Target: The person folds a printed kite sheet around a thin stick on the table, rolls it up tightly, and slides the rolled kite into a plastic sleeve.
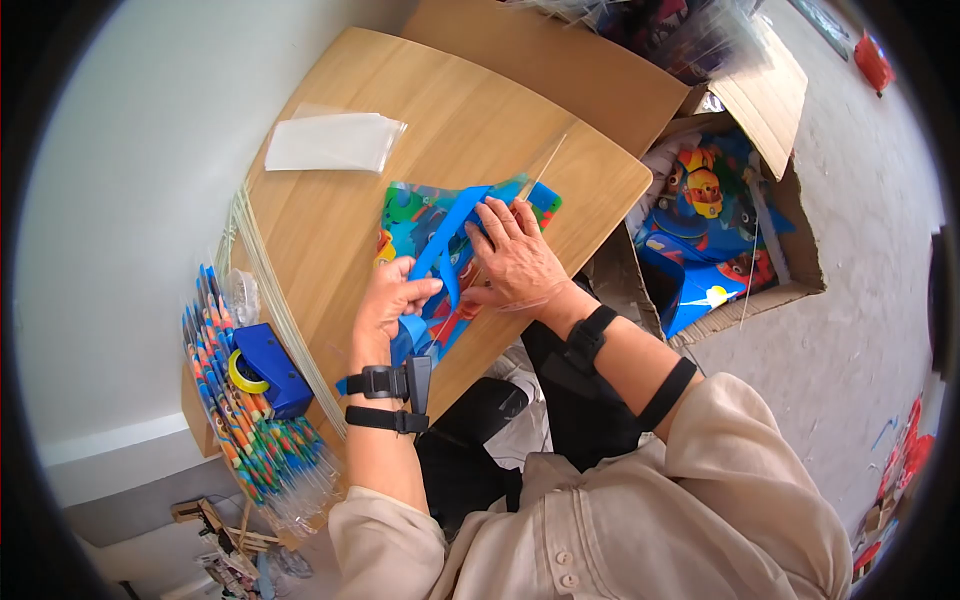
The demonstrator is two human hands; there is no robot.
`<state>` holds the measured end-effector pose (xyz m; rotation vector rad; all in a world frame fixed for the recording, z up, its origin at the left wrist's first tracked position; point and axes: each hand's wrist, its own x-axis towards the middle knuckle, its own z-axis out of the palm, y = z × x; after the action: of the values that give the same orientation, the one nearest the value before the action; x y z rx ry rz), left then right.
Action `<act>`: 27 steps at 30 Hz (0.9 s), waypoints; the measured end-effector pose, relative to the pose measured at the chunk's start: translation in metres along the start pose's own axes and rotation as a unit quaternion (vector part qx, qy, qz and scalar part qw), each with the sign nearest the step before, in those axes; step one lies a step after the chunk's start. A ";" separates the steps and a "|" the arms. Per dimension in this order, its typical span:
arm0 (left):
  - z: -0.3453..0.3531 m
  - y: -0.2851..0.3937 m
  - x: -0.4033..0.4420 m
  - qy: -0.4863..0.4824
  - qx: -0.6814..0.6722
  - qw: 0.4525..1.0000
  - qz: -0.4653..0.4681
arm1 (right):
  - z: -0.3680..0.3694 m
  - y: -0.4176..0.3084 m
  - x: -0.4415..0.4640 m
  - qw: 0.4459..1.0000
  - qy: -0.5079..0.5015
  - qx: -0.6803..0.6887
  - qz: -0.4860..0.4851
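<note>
On the wooden table lies a brightly printed thin sheet [405,215] that looks like a kite, with long blue strips [437,246] folded across it. My left hand [388,298] is closed, its thumb and fingers pinching a blue strip near the sheet's lower left side. Spread over the sheet's right side, my right hand [517,258] has its fingers stretched out and pressing down on the strip and sheet. A thin rod [550,160] sticks out past the fingertips toward the far right. Part of the sheet is hidden under both hands.
White plastic sleeves [335,142] lie at the table's far left. Long thin rods [283,295] run along its left edge. Beside them are a blue tape dispenser [288,370] and several rolled printed bundles [235,410]. An opened cardboard box [800,285] at right holds more printed sheets.
</note>
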<state>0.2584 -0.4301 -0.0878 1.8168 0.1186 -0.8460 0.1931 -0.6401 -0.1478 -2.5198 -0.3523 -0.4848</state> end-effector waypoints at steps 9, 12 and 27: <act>0.020 0.026 -0.029 0.056 0.559 0.826 -0.046 | -0.002 -0.001 0.001 1.000 -0.002 -0.021 -0.014; 0.028 0.027 -0.010 0.187 0.533 0.809 0.160 | -0.003 0.000 0.002 1.000 -0.006 -0.009 -0.017; 0.059 0.008 0.020 0.318 0.530 0.746 0.246 | -0.001 0.001 0.001 1.000 0.004 0.020 -0.010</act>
<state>0.2478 -0.4900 -0.1034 2.9523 -0.5079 0.2515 0.1942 -0.6410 -0.1467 -2.4765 -0.3802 -0.4910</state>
